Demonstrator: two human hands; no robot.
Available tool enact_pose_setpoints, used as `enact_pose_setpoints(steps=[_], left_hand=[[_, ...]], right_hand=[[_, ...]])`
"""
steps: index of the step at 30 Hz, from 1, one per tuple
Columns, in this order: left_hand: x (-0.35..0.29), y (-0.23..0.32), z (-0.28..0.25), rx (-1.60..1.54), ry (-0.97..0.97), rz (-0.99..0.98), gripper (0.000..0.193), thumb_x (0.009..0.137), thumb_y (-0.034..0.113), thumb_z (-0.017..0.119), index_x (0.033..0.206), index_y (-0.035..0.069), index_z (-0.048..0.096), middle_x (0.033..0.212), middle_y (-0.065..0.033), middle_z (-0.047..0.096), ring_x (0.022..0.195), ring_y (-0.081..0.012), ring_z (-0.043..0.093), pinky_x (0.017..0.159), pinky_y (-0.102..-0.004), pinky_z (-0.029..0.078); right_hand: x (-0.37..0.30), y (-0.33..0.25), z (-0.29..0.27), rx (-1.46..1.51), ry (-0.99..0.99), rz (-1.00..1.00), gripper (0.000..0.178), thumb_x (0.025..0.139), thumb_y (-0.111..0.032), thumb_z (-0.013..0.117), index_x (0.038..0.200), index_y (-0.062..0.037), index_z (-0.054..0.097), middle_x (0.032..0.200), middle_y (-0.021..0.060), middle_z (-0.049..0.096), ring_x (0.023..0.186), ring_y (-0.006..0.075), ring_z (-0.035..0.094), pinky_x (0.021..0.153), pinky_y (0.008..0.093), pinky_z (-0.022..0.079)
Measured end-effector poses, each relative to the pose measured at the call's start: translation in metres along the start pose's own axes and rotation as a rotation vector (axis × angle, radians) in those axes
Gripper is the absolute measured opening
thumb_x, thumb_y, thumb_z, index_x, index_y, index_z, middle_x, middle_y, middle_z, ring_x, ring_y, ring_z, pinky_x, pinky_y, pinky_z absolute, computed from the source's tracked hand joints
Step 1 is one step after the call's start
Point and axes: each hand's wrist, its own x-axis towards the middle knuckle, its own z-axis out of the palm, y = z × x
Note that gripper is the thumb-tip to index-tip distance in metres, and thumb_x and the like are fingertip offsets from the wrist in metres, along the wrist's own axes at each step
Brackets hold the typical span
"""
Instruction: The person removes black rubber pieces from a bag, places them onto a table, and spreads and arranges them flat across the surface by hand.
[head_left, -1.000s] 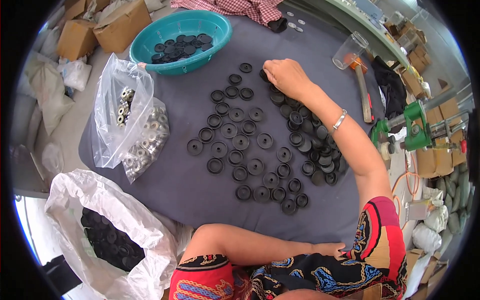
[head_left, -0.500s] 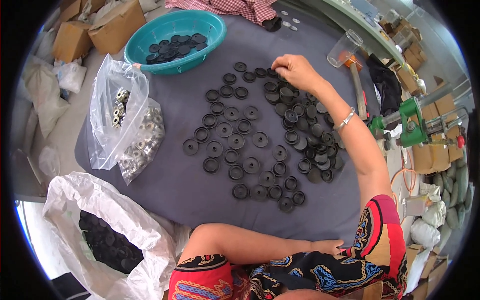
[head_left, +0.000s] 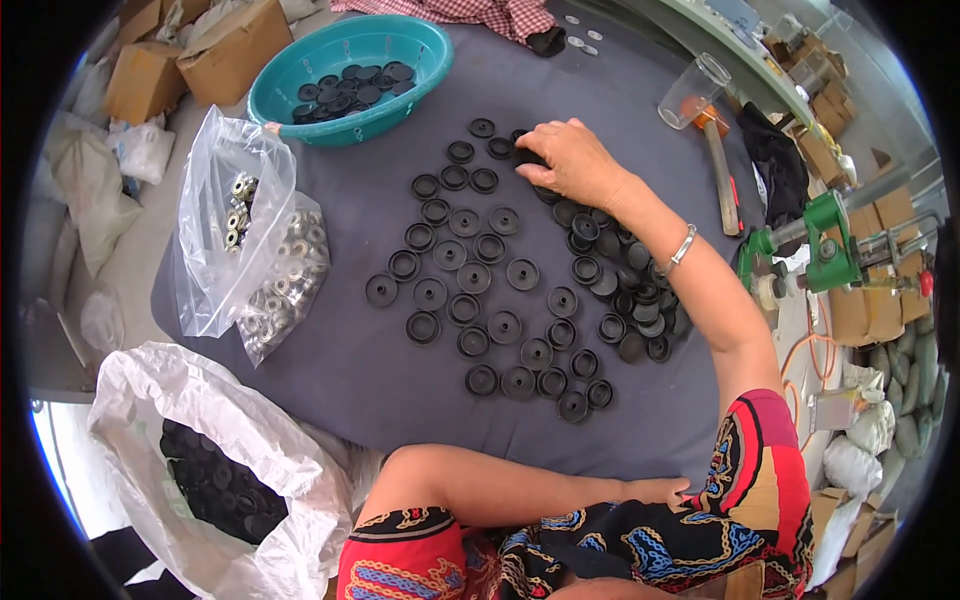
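Observation:
My right hand [head_left: 575, 163] is at the far edge of the heap of black plastic discs [head_left: 632, 255], its fingers bent down over a black disc [head_left: 526, 157]. Thumb and fingertips close around that disc; the palm hides part of the heap. Left of the heap, many round black discs lie spread singly, most with a raised rim and some with a small centre stub, like this disc [head_left: 522, 274]. Across my lap lies my left forearm, and my left hand [head_left: 655, 492] rests by my right sleeve, its fingers partly hidden.
A teal basin [head_left: 440, 75] holds more black discs. Beside it stands a clear bag [head_left: 290, 290] of small metal bearings. A white sack [head_left: 320, 480] with black pieces sits at lower left. At right are a clear jar [head_left: 695, 92], a hammer [head_left: 722, 180] and a green press [head_left: 826, 250].
My right hand has shifted slightly left and nearer, and its fingers now reach down over a disc rather than pinching at the heap's far edge. My left hand stays put.

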Motion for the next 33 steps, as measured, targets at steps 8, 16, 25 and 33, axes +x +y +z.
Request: enact_pose_setpoints(steps=[8,16,25,33], left_hand=[[-0.001,0.015,-0.008,0.136,-0.082,-0.211,0.010,0.090,0.006,0.048,0.086,0.002,0.040,0.071,-0.0059,0.031,0.064,-0.0135,0.034,0.058,-0.0304,0.034],[0.000,0.024,-0.012,-0.370,-0.017,-0.357,0.012,0.090,0.008,0.047,0.084,0.002,0.038,0.074,-0.0070,0.030,0.066,-0.0129,0.034,0.060,-0.0280,0.034],[-0.003,0.028,-0.010,-0.294,-0.037,-0.373,0.008,0.089,0.002,0.045,0.087,0.000,0.038,0.076,-0.0052,0.031,0.069,-0.0140,0.039,0.065,-0.0258,0.035],[-0.004,0.012,-0.008,-0.122,-0.023,-0.139,0.012,0.086,0.002,0.045,0.082,0.002,0.034,0.075,-0.0048,0.031,0.065,-0.0147,0.039,0.062,-0.0248,0.034]], right_hand=[[-0.023,-0.017,-0.023,0.006,-0.067,0.008,0.025,0.081,-0.029,0.068,0.094,-0.0075,0.065,0.091,0.0084,0.063,0.093,0.0273,0.059,0.077,0.0407,0.042],[-0.027,-0.005,-0.004,0.025,-0.011,0.087,0.014,0.082,-0.020,0.066,0.089,-0.0081,0.065,0.088,0.0098,0.063,0.091,0.0281,0.060,0.077,0.0408,0.043],[-0.025,-0.039,-0.019,0.589,-0.201,0.249,0.016,0.083,-0.011,0.060,0.096,-0.0028,0.067,0.086,0.0133,0.068,0.078,0.0295,0.064,0.072,0.0380,0.050],[-0.047,-0.028,-0.033,0.128,-0.071,0.134,0.020,0.080,-0.018,0.070,0.095,-0.0062,0.066,0.085,0.0063,0.062,0.086,0.0240,0.058,0.079,0.0353,0.042]])
